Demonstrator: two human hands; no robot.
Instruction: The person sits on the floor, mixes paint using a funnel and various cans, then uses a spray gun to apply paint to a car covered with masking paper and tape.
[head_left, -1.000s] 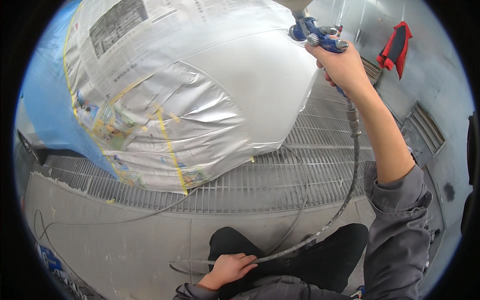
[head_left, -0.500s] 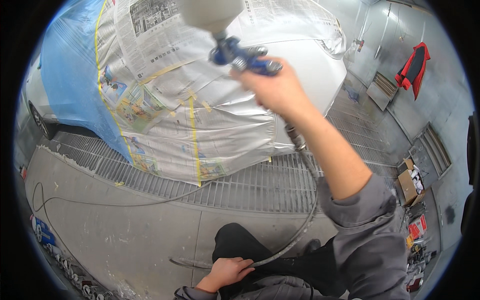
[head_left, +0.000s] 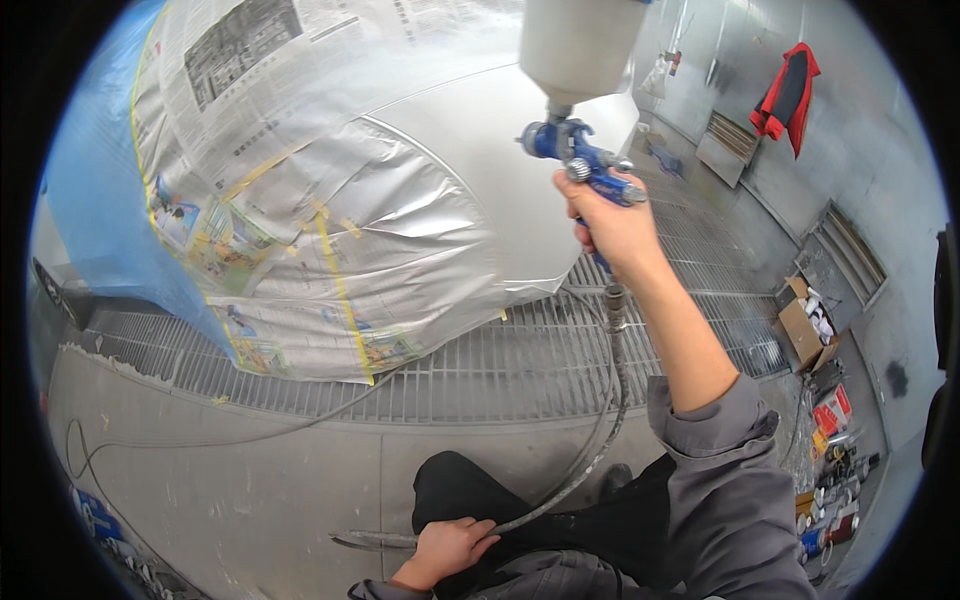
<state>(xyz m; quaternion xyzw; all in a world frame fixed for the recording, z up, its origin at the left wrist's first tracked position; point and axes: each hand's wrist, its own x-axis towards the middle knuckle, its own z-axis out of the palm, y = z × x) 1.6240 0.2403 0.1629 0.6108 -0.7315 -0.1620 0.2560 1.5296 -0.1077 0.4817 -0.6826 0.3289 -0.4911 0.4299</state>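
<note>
My right hand (head_left: 612, 228) is wrapped round the handle of a blue spray gun (head_left: 580, 160), with a pale cup (head_left: 578, 60) on top of it. The gun points left toward a car's silver-white body panel (head_left: 455, 135). Newspaper sheets (head_left: 400, 230) edged with yellow tape cover the body around that panel. From the gun's handle a grey air hose (head_left: 618, 370) hangs down and curves to my lap. There my left hand (head_left: 455, 548) is closed on the hose, over my dark trouser leg.
Blue plastic film (head_left: 95, 220) drapes the car at the left. A metal floor grating (head_left: 480, 375) runs beneath its edge. At the right stand an open cardboard box (head_left: 805, 335) and several cans (head_left: 815, 540); a red and black jacket (head_left: 787, 100) hangs on the wall.
My right hand has swung the spray gun rightward and slightly down, across the bare panel. The view has shifted a little, while my left hand stays on the hose.
</note>
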